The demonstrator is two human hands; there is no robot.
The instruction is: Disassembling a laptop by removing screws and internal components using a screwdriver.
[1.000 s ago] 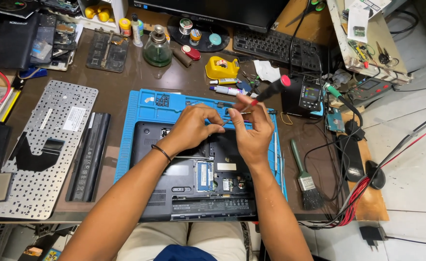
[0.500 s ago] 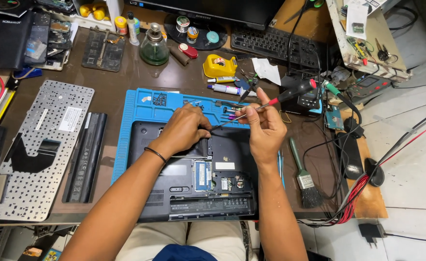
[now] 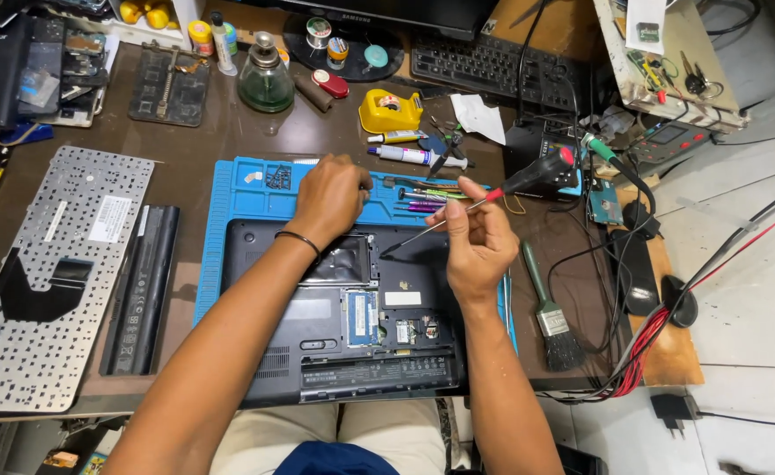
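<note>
An opened black laptop base [image 3: 343, 325] lies upside down on a blue work mat [image 3: 229, 207], with its circuit parts and memory bay showing. My left hand [image 3: 330, 198] rests with fingers curled over the mat's top tray strip, beside a small heap of dark screws [image 3: 277, 176]. What its fingertips hold is hidden. My right hand [image 3: 475, 242] grips a thin screwdriver [image 3: 528, 176] with a red and black handle. The shaft slants down left and its tip is at the laptop's upper edge.
A detached keyboard panel [image 3: 53, 273] and a long black battery [image 3: 141, 286] lie left of the mat. A green-handled brush [image 3: 550, 312], cables [image 3: 642, 343] and a meter are on the right. A glass bottle [image 3: 266, 79], yellow tape holder [image 3: 389, 110] and black keyboard [image 3: 493, 66] stand behind.
My left hand has moved off the laptop base up to the mat's tray strip. My right hand has drawn back to the right with the screwdriver.
</note>
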